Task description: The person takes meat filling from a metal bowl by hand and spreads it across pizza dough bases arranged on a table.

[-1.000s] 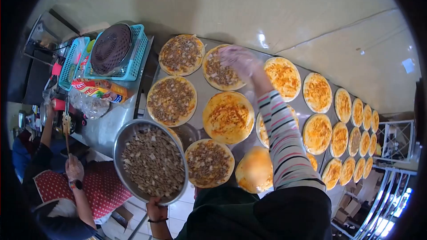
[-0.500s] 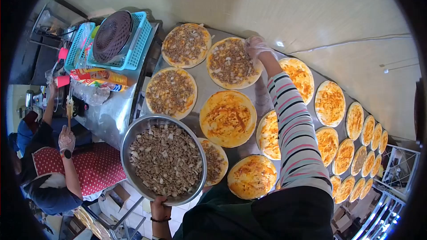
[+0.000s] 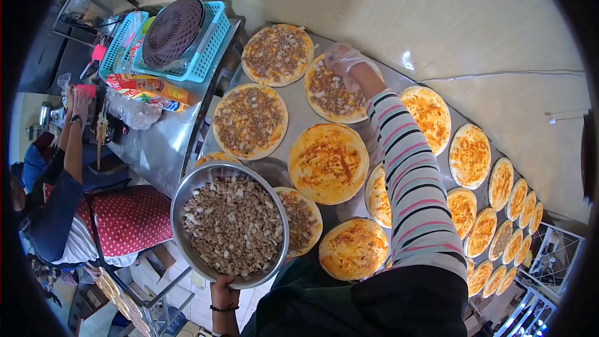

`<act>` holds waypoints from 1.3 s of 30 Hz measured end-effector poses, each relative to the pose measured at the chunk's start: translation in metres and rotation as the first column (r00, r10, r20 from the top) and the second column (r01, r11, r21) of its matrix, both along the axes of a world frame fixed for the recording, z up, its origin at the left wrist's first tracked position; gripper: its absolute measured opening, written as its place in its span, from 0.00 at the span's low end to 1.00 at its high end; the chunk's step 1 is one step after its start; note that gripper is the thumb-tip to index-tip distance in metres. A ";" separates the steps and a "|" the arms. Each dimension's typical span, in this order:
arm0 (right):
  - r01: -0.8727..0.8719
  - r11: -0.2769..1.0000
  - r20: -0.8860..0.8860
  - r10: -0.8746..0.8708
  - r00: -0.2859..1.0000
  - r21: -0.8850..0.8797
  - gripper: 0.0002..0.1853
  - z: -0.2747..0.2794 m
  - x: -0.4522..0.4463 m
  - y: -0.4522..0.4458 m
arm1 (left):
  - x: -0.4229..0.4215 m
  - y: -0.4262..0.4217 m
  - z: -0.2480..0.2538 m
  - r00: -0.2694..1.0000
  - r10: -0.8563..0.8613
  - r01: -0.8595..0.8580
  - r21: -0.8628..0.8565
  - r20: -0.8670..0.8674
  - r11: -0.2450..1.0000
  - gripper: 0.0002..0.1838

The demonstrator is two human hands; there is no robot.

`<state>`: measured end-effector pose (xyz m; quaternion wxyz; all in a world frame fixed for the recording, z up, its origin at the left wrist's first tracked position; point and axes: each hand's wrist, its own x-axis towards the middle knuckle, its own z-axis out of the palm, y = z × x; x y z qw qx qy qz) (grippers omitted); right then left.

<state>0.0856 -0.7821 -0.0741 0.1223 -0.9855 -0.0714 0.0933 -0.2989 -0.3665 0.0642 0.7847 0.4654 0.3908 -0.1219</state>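
My left hand [image 3: 223,293] is closed on the near rim of a steel bowl [image 3: 286,228], which is filled with crumbled ground meat [image 3: 232,224] and pale chunks. In a clear plastic glove, my right hand [image 3: 347,62] rests over the upper edge of a pizza [image 3: 332,92] spread with meat. Its fingers look stretched out over the topping, partly blurred by the glove. Two more meat-topped pizzas, one upper [image 3: 277,55] and one lower [image 3: 251,121], lie to the left. A pizza with only orange sauce [image 3: 329,163] sits below my right hand.
Several sauced pizza bases [image 3: 470,156] run along the metal table to the right. A side counter [image 3: 150,162] holds a turquoise basket [image 3: 215,31], a dark woven basket [image 3: 173,32] and bright packets [image 3: 150,89]. A co-worker in a red dotted apron [image 3: 134,221] stands at left.
My right hand has shifted from the right side of the meat-topped pizza to its upper edge. The view has tilted slightly. The co-worker has brought both hands together near a pink cup.
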 end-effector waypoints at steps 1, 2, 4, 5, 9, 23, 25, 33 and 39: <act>-0.063 0.996 0.026 0.065 0.998 -0.066 0.09 -0.003 -0.001 0.002 | 0.000 -0.003 0.001 1.000 -0.004 0.004 0.000 0.018 1.000 0.31; -0.058 0.996 0.021 0.060 0.998 -0.071 0.09 -0.004 -0.003 -0.004 | -0.002 -0.004 0.001 1.000 -0.009 0.009 -0.006 0.014 1.000 0.31; -0.076 0.997 0.048 0.075 0.996 0.012 0.08 0.029 -0.018 -0.002 | -0.003 -0.003 0.001 1.000 0.021 -0.021 -0.001 0.006 1.000 0.31; -0.003 0.993 0.115 -0.011 0.993 0.120 0.07 0.028 -0.024 -0.022 | -0.007 0.001 0.000 1.000 0.020 -0.020 0.001 0.002 1.000 0.31; 0.150 0.984 -0.162 -0.134 0.978 0.095 0.06 0.068 -0.056 -0.061 | -0.025 0.022 -0.006 0.998 0.040 -0.041 -0.015 -0.054 0.999 0.31; -0.205 0.978 0.256 0.208 0.944 -0.039 0.08 -0.005 -0.131 -0.027 | -0.030 0.006 -0.009 1.000 -0.003 0.001 -0.099 -0.020 0.995 0.32; -0.301 0.949 0.308 0.260 0.915 0.091 0.05 -0.014 -0.131 -0.024 | -0.031 0.006 -0.008 0.999 -0.008 0.005 -0.097 -0.031 0.995 0.32; 0.295 0.909 -0.056 -0.291 0.955 0.295 0.10 0.060 -0.115 -0.033 | -0.029 0.002 -0.002 0.999 0.004 -0.007 -0.052 -0.046 0.999 0.31; 0.315 0.949 -0.024 -0.316 0.948 -0.023 0.12 0.000 -0.057 -0.093 | -0.035 -0.002 -0.008 0.996 -0.008 0.001 -0.084 -0.085 0.996 0.29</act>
